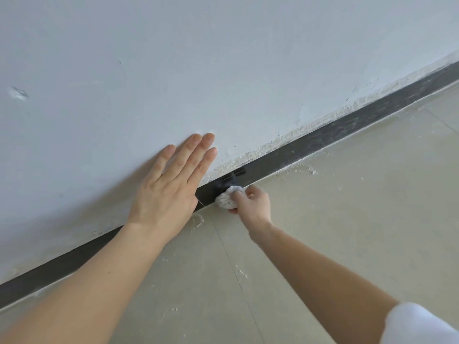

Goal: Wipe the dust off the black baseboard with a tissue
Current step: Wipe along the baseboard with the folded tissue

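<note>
The right hand [250, 201] grips a crumpled white tissue [227, 198] against the long black baseboard [323, 140], whose dusty length extends rightward; the left hand [169, 187] rests flat, fingers straight, on the white wall [173, 70] above.

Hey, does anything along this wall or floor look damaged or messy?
Yes. White crumbs litter the floor beside the baseboard, and the wall has a ragged lower edge and a scuff at far left.

White tissue [227, 198], black dust-streaked baseboard [335, 134], pale grey-white wall [223, 58], beige tiled floor [347, 207].
</note>
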### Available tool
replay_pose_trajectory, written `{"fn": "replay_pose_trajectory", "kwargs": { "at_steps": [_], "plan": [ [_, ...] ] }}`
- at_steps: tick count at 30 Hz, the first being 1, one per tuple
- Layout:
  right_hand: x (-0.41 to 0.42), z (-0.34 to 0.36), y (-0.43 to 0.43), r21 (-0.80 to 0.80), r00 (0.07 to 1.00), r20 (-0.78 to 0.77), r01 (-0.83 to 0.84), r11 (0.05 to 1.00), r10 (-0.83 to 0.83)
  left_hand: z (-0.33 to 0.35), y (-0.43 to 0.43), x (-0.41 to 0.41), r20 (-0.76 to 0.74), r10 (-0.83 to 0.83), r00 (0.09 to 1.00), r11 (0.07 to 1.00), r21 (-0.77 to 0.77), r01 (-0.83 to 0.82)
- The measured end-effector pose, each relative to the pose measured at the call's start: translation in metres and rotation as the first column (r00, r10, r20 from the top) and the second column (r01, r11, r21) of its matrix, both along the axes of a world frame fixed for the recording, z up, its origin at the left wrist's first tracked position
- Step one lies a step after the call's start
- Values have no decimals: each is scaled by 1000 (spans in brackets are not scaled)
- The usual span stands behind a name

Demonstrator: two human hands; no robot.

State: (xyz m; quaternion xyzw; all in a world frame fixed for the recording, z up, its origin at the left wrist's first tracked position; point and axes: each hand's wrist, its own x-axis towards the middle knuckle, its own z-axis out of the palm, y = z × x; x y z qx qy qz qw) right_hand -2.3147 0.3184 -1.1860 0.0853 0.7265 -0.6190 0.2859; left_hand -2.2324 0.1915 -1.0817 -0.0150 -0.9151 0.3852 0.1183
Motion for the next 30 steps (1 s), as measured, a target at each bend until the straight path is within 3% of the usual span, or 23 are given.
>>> {"fn": "replay_pose_trajectory", "kwargs": {
  "at_steps": [7,13,15,18,21,26,30],
  "plan": [
    [-74,-3,45,-25,935,19,355,934,-355,-2,-1,1,-21,-8,1000,1000,0,8],
    [-113,26,92,-211,798,217,601,771,-562,-2,1,-1,-17,-10,1000,999,35,11],
    [-109,29,102,-134,823,176,563,815,-539,-4,1,-1,-28,-15,999,999,51,16],
    [-93,22,103,94,912,-42,410,907,-408,-4,1,-2,-36,-20,999,996,83,23],
    [-70,22,87,123,973,-148,197,973,-178,-4,2,-1,-36,-7,999,995,97,11],
    [-36,37,55,206,867,-460,-105,973,191,-5,-1,-1,-52,-21,998,996,87,26],
    [-48,39,55,176,817,-558,-56,983,146,-4,0,-1,-40,-19,999,996,92,22]
  ]
}}
